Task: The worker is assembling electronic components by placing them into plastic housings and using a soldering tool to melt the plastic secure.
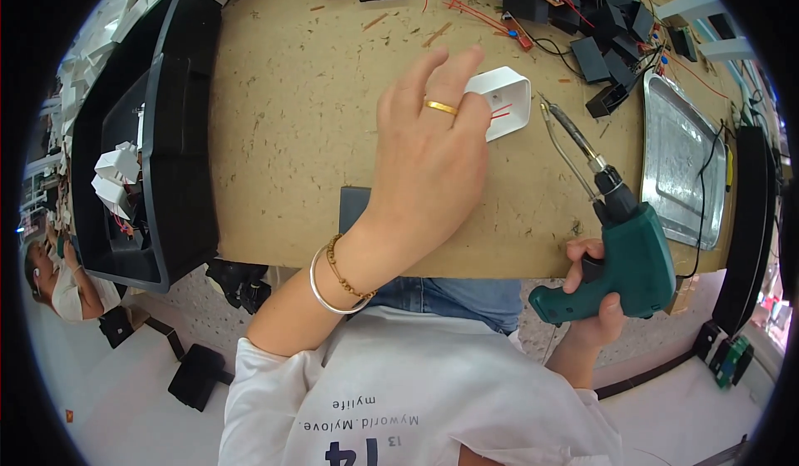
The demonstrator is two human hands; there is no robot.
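A white shirt [399, 366] faces the desk [283, 133]. The left hand [433, 141] curves over a white housing [514, 96] at one o'clock, its grip impossible to tell. At three, the right hand [606, 320] clasps a green soldering gun [645, 258], tip clear. Work looks midway: wired housings [116, 166] sit in the nine o'clock bin [179, 158]; this one seems unfinished, with black boxes [591, 60] heaped beyond it.
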